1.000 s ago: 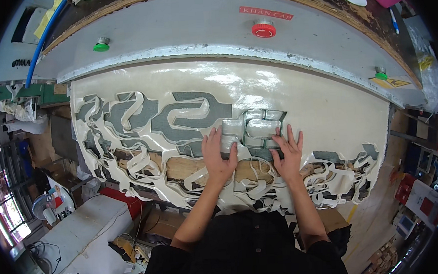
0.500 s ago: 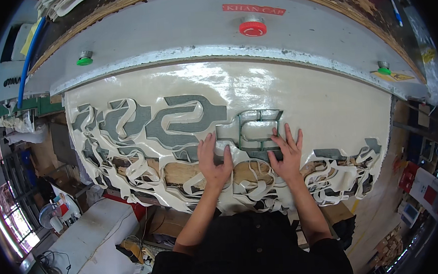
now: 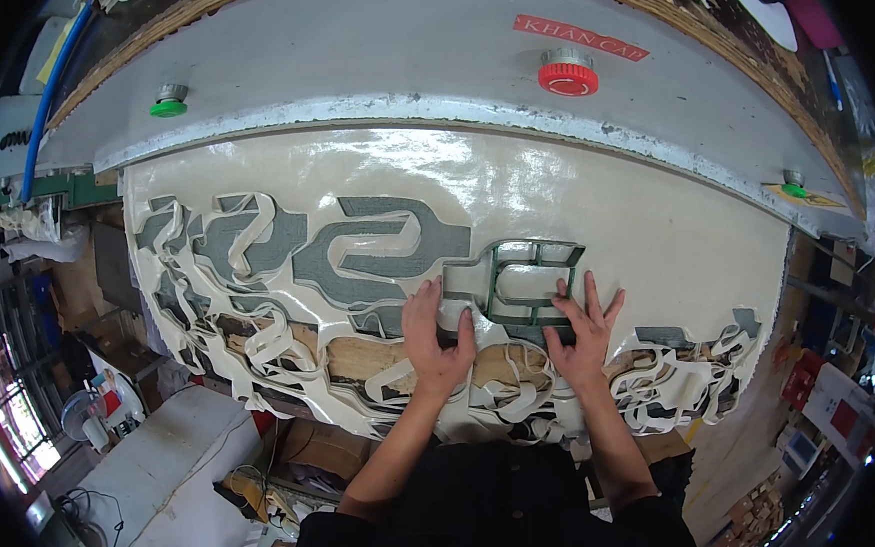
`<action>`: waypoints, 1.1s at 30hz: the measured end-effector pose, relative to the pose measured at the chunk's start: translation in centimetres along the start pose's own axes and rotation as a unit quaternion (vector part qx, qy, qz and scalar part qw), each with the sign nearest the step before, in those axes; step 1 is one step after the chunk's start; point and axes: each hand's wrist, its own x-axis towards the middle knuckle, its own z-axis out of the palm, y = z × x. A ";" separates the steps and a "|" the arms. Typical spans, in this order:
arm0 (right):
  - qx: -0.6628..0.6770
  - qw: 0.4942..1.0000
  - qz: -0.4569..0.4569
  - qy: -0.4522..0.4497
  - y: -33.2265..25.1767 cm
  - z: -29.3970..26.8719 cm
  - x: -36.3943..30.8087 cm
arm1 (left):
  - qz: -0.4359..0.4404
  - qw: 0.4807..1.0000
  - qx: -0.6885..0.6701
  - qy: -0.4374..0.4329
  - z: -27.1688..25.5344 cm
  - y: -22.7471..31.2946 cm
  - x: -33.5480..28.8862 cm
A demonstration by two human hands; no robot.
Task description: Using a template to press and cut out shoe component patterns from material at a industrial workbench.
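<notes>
Centrally placed, one green metal frame (image 3: pixel 531 302) lies on the cream sheet (image 3: pixel 677 259), just right of a grey S-shaped cut-out (image 3: pixel 445 239). To its left, my left hand (image 3: pixel 438 346), palm down over the sheet: fingers close together, thumb apart. At its lower right corner, my right hand (image 3: pixel 584 343): fingers fanned, index overlapping the frame, firmness of contact I cannot tell.

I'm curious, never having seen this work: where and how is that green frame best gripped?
Probably grip the frame by its left and right walls, from above: it lies flat on the cream sheet, its slim walls leave open gaps, with the right hand at its right side.
</notes>
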 end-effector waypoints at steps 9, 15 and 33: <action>-0.010 1.000 0.004 -0.003 0.3 0.4 0.0 | -0.003 1.000 -0.005 0.001 0.1 0.1 0.4; -0.012 1.000 -0.007 0.002 0.1 0.3 0.1 | -0.022 1.000 -0.005 -0.005 0.0 0.2 0.2; 0.182 0.949 0.054 0.251 4.6 -11.2 -4.9 | 0.115 0.933 0.009 -0.340 -10.9 4.6 -12.7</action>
